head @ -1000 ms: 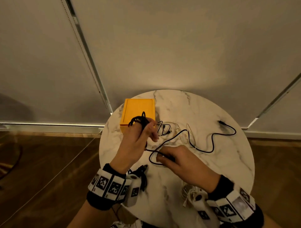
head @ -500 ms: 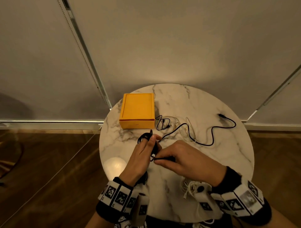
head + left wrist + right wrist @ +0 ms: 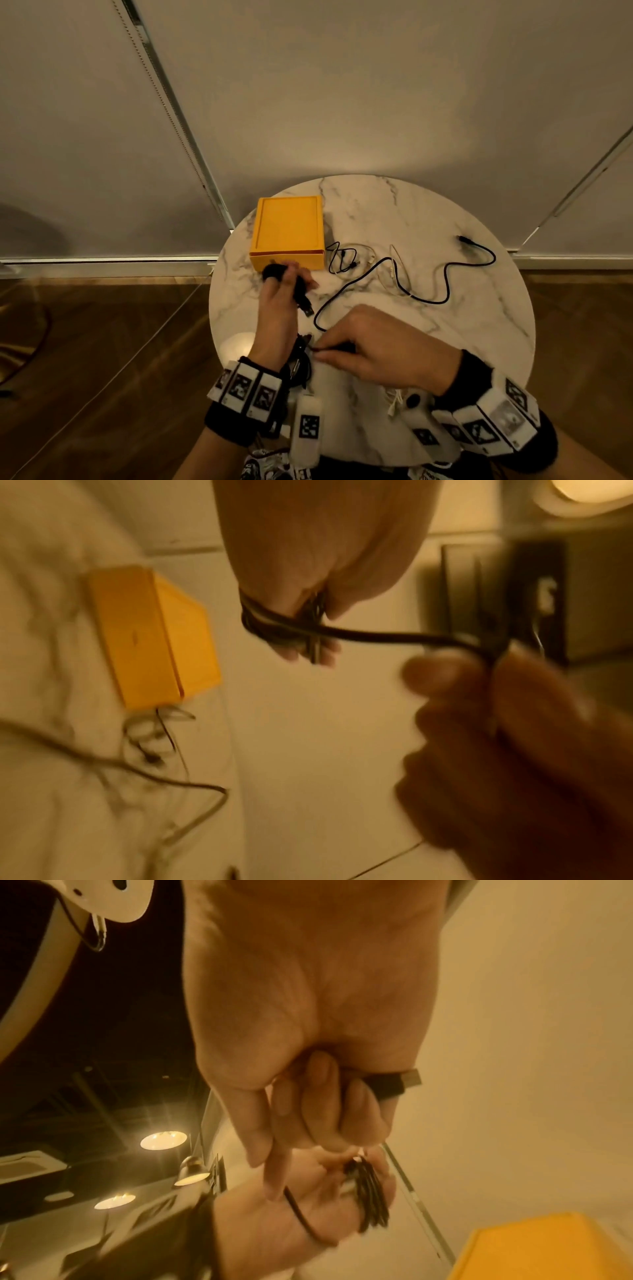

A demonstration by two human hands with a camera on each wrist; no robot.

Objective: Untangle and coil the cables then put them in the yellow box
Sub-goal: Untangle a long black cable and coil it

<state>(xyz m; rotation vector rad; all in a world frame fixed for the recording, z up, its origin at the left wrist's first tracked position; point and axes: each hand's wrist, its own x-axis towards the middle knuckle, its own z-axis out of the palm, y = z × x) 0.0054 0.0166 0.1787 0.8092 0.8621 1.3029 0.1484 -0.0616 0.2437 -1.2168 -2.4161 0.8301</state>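
Observation:
A yellow box [image 3: 287, 230] lies shut at the back left of the round marble table [image 3: 462, 342]. My left hand [image 3: 291, 278] hovers just in front of the box, with the black cable [image 3: 445, 284] wound in a coil [image 3: 270, 627] round its fingers. The cable's USB plug [image 3: 307, 309] sticks out below this hand. My right hand [image 3: 317, 351] pinches the same cable close to the left wrist. From there the cable loops across the table to its far plug [image 3: 463, 238]. In the right wrist view a black plug [image 3: 394, 1084] shows beside my curled fingers.
A thin black cable [image 3: 337, 262] and a pale cable [image 3: 399, 274] lie tangled right of the box. Another black cable [image 3: 301, 365] lies under my left wrist, and a white one [image 3: 394, 401] by my right wrist. Wooden floor surrounds the table; a wall stands behind.
The left hand drew back from the box and has gone forward to its front again, with the coil round its fingers. The right hand has come nearer to me along the cable.

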